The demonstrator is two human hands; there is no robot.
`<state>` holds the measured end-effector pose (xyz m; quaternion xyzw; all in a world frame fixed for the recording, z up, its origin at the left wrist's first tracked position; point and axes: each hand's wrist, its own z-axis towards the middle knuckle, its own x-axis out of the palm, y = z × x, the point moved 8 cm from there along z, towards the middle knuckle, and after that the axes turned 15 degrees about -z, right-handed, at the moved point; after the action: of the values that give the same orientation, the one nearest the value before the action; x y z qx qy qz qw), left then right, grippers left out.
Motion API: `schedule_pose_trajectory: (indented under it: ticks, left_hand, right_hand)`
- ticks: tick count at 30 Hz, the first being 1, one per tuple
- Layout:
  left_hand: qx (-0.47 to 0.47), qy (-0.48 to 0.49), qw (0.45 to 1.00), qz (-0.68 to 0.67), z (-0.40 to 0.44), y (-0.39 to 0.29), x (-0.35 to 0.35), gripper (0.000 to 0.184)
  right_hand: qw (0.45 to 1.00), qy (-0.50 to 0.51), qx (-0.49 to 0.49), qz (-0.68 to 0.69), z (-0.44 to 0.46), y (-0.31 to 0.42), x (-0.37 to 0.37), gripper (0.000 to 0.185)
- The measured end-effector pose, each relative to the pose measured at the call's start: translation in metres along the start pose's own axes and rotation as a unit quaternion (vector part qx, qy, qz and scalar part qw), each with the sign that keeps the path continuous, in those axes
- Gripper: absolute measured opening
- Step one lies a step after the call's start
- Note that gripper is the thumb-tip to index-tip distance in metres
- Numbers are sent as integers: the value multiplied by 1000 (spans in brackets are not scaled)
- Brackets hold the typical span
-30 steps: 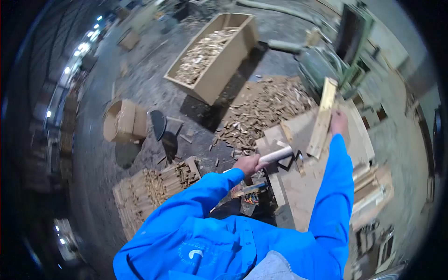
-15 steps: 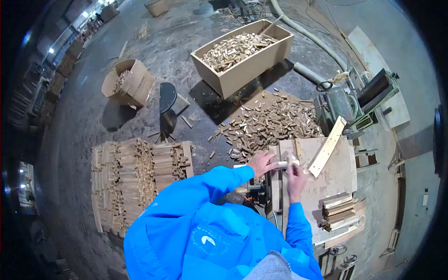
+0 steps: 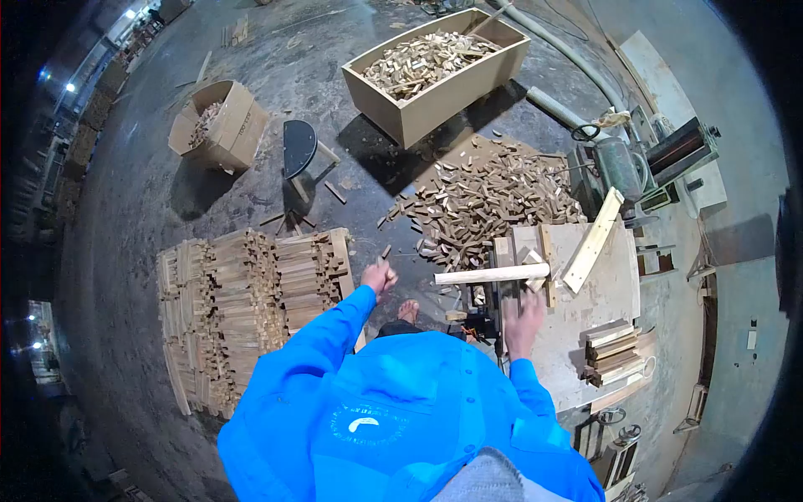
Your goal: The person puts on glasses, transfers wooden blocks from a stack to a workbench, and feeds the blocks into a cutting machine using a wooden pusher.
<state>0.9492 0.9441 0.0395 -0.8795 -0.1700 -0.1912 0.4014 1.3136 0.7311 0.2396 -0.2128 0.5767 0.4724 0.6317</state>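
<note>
A pale wooden strip (image 3: pixel 492 274) lies across the edge of the work table (image 3: pixel 577 335), its left end jutting out past the edge. Under its right end is a small wooden block (image 3: pixel 532 261). My right hand (image 3: pixel 525 320) is just below that end, over the table; motion smears its fingers, so I cannot tell whether they touch the wood. Off to the left, above the floor, my left hand (image 3: pixel 380 279) has its fingers curled, and what they may hold is hidden. A small wood offcut (image 3: pixel 383 253) shows just beyond it, apparently on the floor.
Stacked wooden strips (image 3: pixel 251 309) stand at the left. Beyond the table spreads a heap of offcuts (image 3: pixel 493 192), with a large wooden bin (image 3: pixel 435 92) behind it. A cardboard box (image 3: pixel 230 134), a black-topped stool (image 3: pixel 299 149), a plank (image 3: pixel 592 243) and a small strip stack (image 3: pixel 611 353) are around.
My left hand has left the strip and swung left, away from the table. My right hand has dropped slightly below the strip's end. The view has tilted a little downward.
</note>
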Motion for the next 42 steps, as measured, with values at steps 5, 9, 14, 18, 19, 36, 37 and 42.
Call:
schedule_pose_trajectory:
  ticks: [5,9,14,18,19,36,37,42]
  left_hand:
    - [-128,-21,983,-132,69,-9,8,38]
    - [68,106,973,-191,167,-190,144,45]
    - [169,252,937,-174,151,-286,235,54]
    - [33,587,788,-183,119,-185,257,34]
    - [28,451,889,-71,119,-134,240,35]
    - [182,383,619,661,-76,61,296,51]
    - [176,368,611,679,-76,65,296,51]
    - [176,336,557,739,-61,85,297,58]
  right_hand:
    - [990,93,55,-90,-39,-43,24,75]
    - [988,98,55,-103,-43,-27,23,78]
    - [990,108,57,-74,-48,-21,19,81]
    - [988,121,62,-77,-46,-25,16,81]
    - [988,122,59,-73,-47,-24,15,81]
    - [954,-88,239,-160,-26,-149,-87,52]
    - [951,-89,249,-161,-23,-166,-94,52]
    - [877,-3,323,-355,-20,-235,-114,51]
